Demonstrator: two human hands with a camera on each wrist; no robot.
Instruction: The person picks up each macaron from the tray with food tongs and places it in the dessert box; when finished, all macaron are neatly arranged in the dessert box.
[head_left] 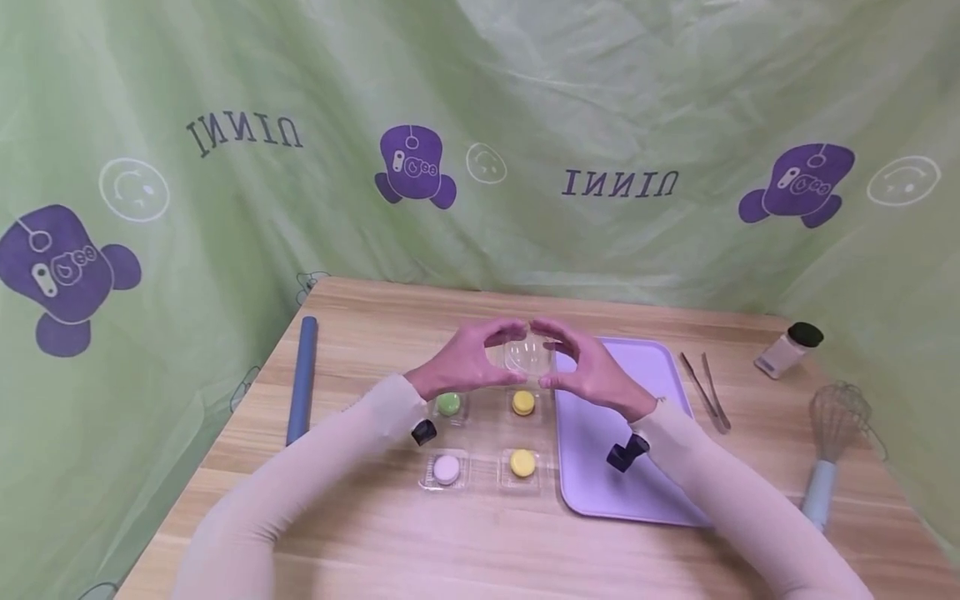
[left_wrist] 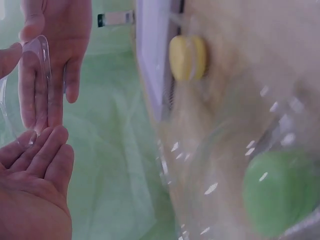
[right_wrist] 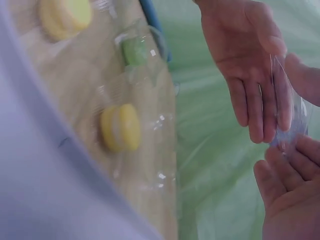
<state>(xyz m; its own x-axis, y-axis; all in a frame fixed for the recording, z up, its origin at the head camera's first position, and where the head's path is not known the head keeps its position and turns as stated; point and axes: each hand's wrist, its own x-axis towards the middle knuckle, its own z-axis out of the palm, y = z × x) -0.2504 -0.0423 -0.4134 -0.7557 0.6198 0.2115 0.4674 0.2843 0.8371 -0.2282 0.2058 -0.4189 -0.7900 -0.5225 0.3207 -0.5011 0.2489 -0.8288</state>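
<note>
Both hands are raised over the back of the macaron rows and hold a clear plastic domed lid between them. The left hand grips its left side between thumb and fingers. On the opposite side, the right hand does the same, and the fingertips of the two hands meet at the far edge. Below them are a green macaron and a yellow macaron in clear plastic holders. Nearer the front sit a lilac macaron and another yellow macaron, also in clear plastic.
A purple tray lies under the right forearm. To its right are metal tongs, a jar with a black lid and a whisk. At the table's left edge lies a blue rod. Green printed cloth hangs behind.
</note>
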